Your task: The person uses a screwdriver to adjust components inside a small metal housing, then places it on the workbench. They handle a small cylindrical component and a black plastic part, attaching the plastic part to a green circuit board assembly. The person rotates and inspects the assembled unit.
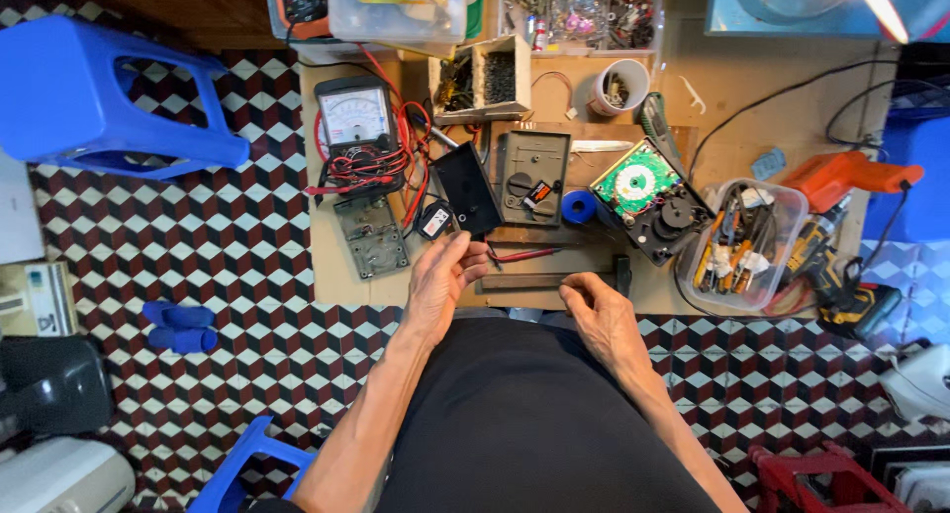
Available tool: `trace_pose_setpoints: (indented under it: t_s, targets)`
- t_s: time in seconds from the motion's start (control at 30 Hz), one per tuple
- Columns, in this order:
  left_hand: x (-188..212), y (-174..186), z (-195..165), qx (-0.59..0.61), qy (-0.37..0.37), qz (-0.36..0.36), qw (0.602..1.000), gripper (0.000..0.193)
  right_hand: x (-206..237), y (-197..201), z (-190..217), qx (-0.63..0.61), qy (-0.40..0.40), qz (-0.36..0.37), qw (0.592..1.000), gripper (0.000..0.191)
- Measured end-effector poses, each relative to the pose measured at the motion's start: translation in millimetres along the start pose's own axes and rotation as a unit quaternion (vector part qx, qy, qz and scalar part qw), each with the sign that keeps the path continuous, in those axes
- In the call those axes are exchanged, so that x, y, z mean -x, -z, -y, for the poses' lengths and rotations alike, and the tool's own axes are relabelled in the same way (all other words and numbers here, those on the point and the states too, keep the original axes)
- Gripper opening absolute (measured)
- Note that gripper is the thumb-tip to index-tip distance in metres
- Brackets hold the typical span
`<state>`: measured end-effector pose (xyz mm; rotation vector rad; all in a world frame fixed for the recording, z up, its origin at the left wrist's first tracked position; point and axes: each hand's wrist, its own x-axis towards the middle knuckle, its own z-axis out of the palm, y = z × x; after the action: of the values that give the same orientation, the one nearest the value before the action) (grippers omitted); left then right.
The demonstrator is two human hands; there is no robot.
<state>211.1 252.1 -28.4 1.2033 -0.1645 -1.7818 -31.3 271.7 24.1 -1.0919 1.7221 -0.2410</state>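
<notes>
Reaching with left hand [442, 279], fingers spread and holding nothing, toward small black module [435, 220] beside black cover [465, 187] on workbench [341, 276]. Right hand [599, 315] loosely curled, apparently holding nothing, near dark bar [554, 280]. Probably mid-disassembly; next likely needed a pinch grip on that module.

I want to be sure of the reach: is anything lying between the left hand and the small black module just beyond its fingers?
Nothing visible does: the left hand sits right below the small black module, with only bare workbench between.

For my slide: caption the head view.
Left hand reaches toward a black cover; right hand rests at the workbench edge.
</notes>
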Motion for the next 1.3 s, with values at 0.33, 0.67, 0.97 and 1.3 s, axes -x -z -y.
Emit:
trace_pose_setpoints:
  t_s: [0.33, 0.67, 0.97, 1.3]
  targets:
    - [-5.0, -7.0, 2.8, 0.013, 0.002, -0.002, 1.000, 0.027, 23.1, 31.8, -16.7, -0.168, 0.072, -0.223, 0.958, 0.024]
    - [2.5, 18.6, 9.2, 0.015, -0.042, -0.057, 0.997, 0.026, -2.9, 82.0, -32.6, -0.175, 0.147, -0.309, 0.923, 0.026]
    - [7.6, 52.6, 24.0, 0.039, -0.068, -0.096, 0.992, 0.024, -10.7, 0.6, -21.5, -0.098, 0.134, -0.157, 0.974, 0.024]
    - [47.3, 93.7, 14.7, 0.061, -0.083, -0.212, 0.972, 0.029, -101.1, -94.2, 30.3, -0.004, 0.091, -0.031, 0.995, 0.034]
